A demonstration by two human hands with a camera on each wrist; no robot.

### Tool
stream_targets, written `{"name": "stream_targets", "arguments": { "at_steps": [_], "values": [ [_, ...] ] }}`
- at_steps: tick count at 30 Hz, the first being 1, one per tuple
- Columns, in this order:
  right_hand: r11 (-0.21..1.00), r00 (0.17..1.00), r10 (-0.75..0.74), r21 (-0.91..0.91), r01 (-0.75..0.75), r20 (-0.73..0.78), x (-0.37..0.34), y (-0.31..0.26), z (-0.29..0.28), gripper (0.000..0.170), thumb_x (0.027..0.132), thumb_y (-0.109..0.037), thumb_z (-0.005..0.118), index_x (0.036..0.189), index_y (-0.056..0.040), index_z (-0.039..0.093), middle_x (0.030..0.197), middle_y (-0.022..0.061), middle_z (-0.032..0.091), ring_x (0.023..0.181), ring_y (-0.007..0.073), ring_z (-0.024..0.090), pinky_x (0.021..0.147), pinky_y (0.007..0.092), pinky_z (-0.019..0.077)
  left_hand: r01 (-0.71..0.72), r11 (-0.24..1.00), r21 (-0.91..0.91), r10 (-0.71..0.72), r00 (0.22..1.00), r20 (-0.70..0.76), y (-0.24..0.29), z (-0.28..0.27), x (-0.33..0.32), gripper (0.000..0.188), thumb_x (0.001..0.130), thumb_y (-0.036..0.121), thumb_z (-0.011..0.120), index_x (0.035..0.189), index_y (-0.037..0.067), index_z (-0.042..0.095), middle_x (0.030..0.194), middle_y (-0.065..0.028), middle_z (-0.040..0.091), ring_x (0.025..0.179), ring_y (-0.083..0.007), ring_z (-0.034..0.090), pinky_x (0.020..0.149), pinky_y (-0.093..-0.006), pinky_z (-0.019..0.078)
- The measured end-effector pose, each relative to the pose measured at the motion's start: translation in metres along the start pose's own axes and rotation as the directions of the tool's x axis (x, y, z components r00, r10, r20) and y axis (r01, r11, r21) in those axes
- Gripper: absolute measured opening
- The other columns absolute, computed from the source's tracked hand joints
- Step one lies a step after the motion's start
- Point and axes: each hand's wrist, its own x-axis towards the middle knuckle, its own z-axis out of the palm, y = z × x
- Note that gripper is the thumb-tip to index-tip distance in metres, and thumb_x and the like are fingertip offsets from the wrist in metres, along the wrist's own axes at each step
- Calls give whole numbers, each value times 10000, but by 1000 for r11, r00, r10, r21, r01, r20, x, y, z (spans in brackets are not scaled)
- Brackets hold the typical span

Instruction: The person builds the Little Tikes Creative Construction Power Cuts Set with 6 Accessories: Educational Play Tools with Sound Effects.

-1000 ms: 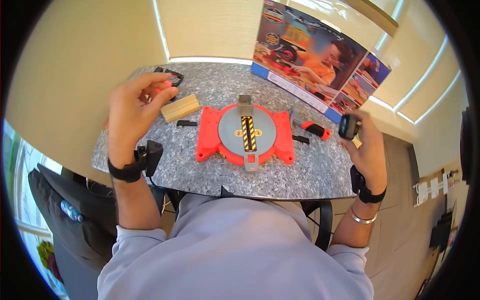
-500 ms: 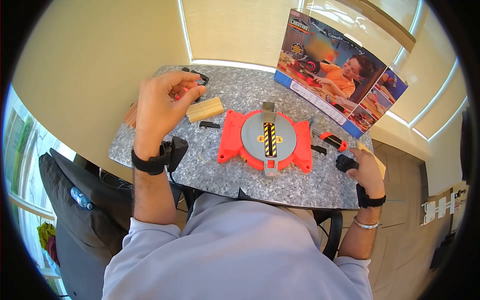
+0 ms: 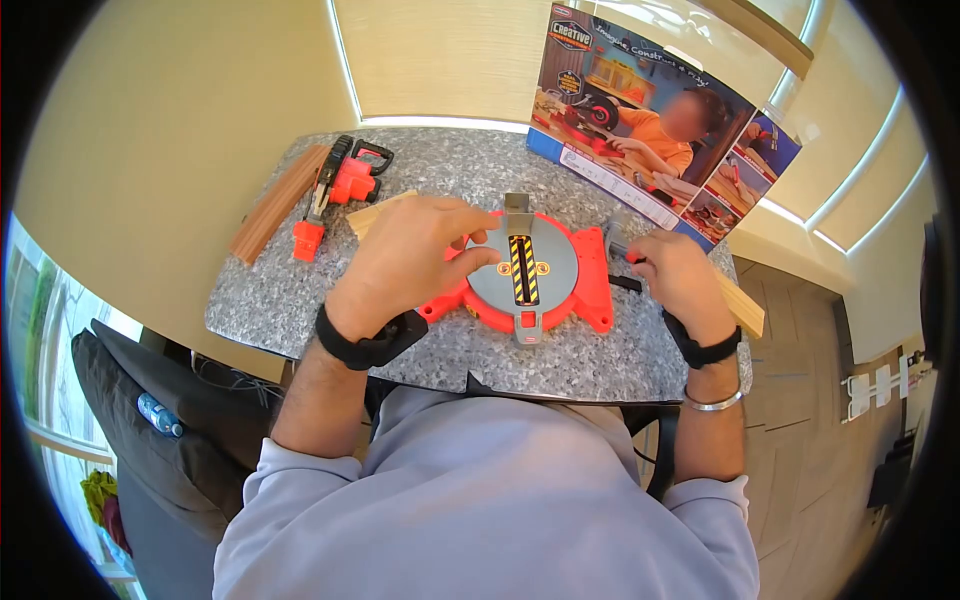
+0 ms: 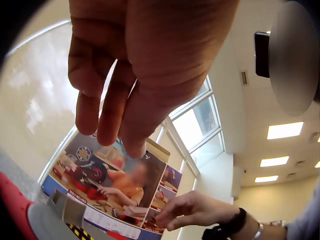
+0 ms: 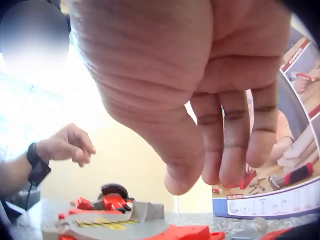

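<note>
My left hand [image 3: 415, 245] hovers over the left side of the red toy saw base [image 3: 594, 285], fingers loosely bent. The left wrist view shows nothing between its fingers [image 4: 112, 115]. The base has a round grey plate [image 3: 490, 275] with a yellow-and-black striped slot. To its right my right hand [image 3: 685, 280] hangs above the toy hammer [image 3: 617, 240], covering most of the handle. In the right wrist view, its fingers [image 5: 232, 155] point down, holding nothing. A red and black toy saw [image 3: 352, 182] lies at the back left.
A brown wooden plank [image 3: 280, 205] lies along the left edge. One pale wood block [image 3: 375, 215] is partly behind my left hand, another [image 3: 738, 305] at the right edge. A black strip [image 3: 625, 283] lies beside the base. The large toy box [image 3: 650, 130] stands at the back right.
My right hand held a black object, lowered it at the table's right side, and is now without it, nearer the hammer. My left hand has moved right, from the toy saw towards the base.
</note>
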Motion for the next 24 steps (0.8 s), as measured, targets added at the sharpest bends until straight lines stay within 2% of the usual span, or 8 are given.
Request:
{"name": "stream_targets", "arguments": {
  "at_steps": [2, 4, 6, 8, 11, 18, 20, 24],
  "values": [
    [977, 978, 149, -174, -122, 148, -4, 2, 12, 225, 814, -62, 824, 1030, -31, 768, 973, 193, 746, 934, 406, 731, 817, 494, 589, -15, 999, 28, 15, 1000, 9, -8, 4, 1, 238, 896, 118, 843, 1115, 46, 785, 930, -126, 779, 821, -252, 761, 709, -366, 579],
    [981, 980, 135, -156, -112, 145, -7, 6, 22, 223, 799, -58, 824, 1013, -35, 770, 954, 199, 744, 932, 409, 731, 814, 497, 591, -27, 998, 60, 25, 999, 19, -18, 6, 2, 251, 907, 114, 829, 1139, 33, 779, 946, -135, 785, 847, -262, 765, 730, -372, 582],
    [985, 982, 126, -136, -106, 142, -11, 9, 26, 221, 783, -53, 825, 997, -39, 773, 936, 205, 743, 930, 412, 732, 810, 501, 594, 90, 995, -31, -89, 996, 12, -28, 4, 0, 274, 924, 118, 808, 1171, 7, 770, 984, -151, 793, 872, -277, 769, 745, -373, 584],
    [964, 943, 215, -210, -163, 255, -11, 10, 28, 220, 752, -48, 826, 966, -42, 777, 917, 221, 739, 934, 417, 733, 804, 511, 594, 104, 994, -15, -104, 994, 28, -33, 1, 0, 289, 925, 127, 808, 1181, -1, 767, 994, -154, 796, 873, -276, 769, 748, -372, 585],
    [960, 950, 236, -198, -196, 202, -14, 13, 38, 212, 730, -49, 827, 936, -49, 778, 896, 226, 736, 924, 428, 731, 794, 519, 591, 122, 992, -8, -121, 991, 57, -36, 3, 0, 303, 926, 149, 811, 1184, -4, 767, 999, -157, 797, 874, -277, 771, 755, -373, 587],
    [982, 952, 177, -104, -155, 249, -13, 24, 33, 251, 730, -11, 828, 968, -34, 754, 954, 215, 720, 937, 430, 713, 811, 502, 582, 114, 993, -12, -111, 985, 131, -41, 12, 1, 332, 896, 197, 841, 1166, 15, 776, 1020, -174, 792, 928, -289, 768, 782, -402, 588],
    [976, 959, 218, -69, -208, 184, -10, 23, 28, 261, 739, 4, 833, 978, -13, 732, 990, 202, 709, 958, 427, 706, 821, 488, 571, 111, 994, 6, -111, 985, 133, -44, 16, -1, 349, 884, 200, 849, 1166, 11, 774, 1028, -178, 791, 952, -305, 764, 802, -413, 589],
    [988, 985, 151, 13, -153, 87, 9, 0, 7, 234, 773, 11, 814, 988, -11, 725, 992, 197, 708, 969, 432, 703, 822, 483, 564, 125, 991, 51, -132, 977, 167, -47, 28, -4, 392, 846, 203, 873, 1166, 2, 768, 1053, -194, 789, 1008, -359, 754, 862, -441, 588]
  ]
}}
